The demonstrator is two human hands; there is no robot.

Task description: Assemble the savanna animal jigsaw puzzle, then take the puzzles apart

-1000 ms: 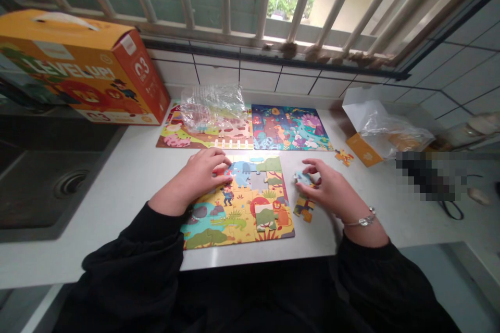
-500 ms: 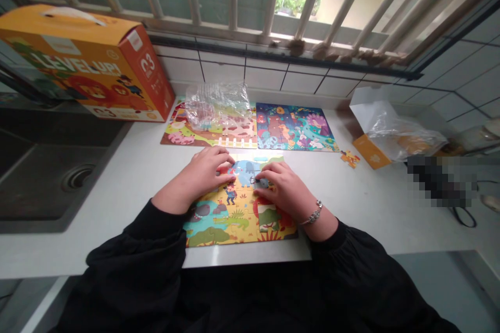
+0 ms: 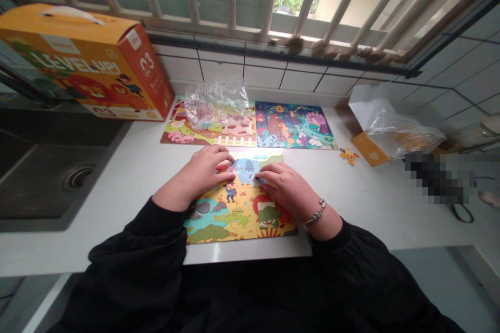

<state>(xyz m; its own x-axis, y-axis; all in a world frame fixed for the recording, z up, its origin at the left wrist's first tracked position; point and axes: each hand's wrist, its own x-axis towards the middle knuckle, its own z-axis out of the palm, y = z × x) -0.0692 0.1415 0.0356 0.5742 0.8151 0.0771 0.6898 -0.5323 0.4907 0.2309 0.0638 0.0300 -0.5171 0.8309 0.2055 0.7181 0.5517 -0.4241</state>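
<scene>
Fingers bunched at the tips, the right hand [image 3: 287,184] bears down on a blue elephant piece [image 3: 257,182] in the upper middle of the safari jigsaw puzzle [image 3: 234,231]; the hand covers part of the piece, so I cannot tell whether it pinches or merely presses. Across from it, the left hand [image 3: 203,174] rests over the upper left of the same puzzle, thumb and forefinger spread apart, apparently steadying the board.

Fitting this piece beside the elephant looks like the step in hand. The next move seems to call for squaring its tabs and pushing it level with its neighbours. One green tree piece [image 3: 269,216] lies loose on top of the lion picture, just below the right hand.

Along its near side, the puzzle sits close to the front edge of the white counter [image 3: 136,166]. Behind it, the farm puzzle [image 3: 179,135] and night-forest puzzle [image 3: 292,127] leave only a narrow strip. More counter stretches to the right, as far as a loose orange piece [image 3: 347,156] near the opened carton [image 3: 371,148]; leftward, counter runs to the sink [image 3: 35,182].
</scene>
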